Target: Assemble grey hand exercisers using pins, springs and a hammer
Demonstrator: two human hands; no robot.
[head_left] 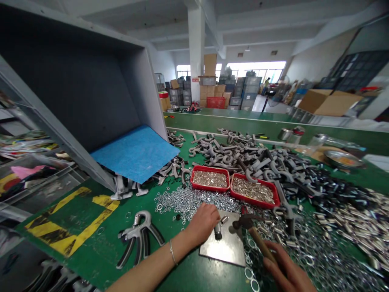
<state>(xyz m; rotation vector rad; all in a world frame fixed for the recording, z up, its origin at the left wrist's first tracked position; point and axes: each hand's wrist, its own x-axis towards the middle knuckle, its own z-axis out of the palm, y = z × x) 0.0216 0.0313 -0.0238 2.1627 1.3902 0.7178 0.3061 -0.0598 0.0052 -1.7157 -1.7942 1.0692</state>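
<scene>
My right hand [288, 269] is closed around the wooden handle of a hammer [259, 243]; its dark head hangs over the right edge of a flat metal plate [223, 253]. My left hand [203, 222] is curled at the plate's upper left, with its fingertips at the upper end of a small metal cylinder [218, 232] with a dark end. The fingers partly hide this contact. A second short shiny cylinder [225, 219] lies just right of them. Left of my forearm, a grey-and-black spring-loaded hand tool [141, 235] lies on the green table.
Two red trays [210, 188] [254, 202] of small metal parts stand beyond the plate. Loose nuts [179, 205], rings [310, 259], cylinders [364, 219] and grey castings [231, 152] cover much of the table. A large grey box [146, 89] with a blue sheet [136, 152] stands left.
</scene>
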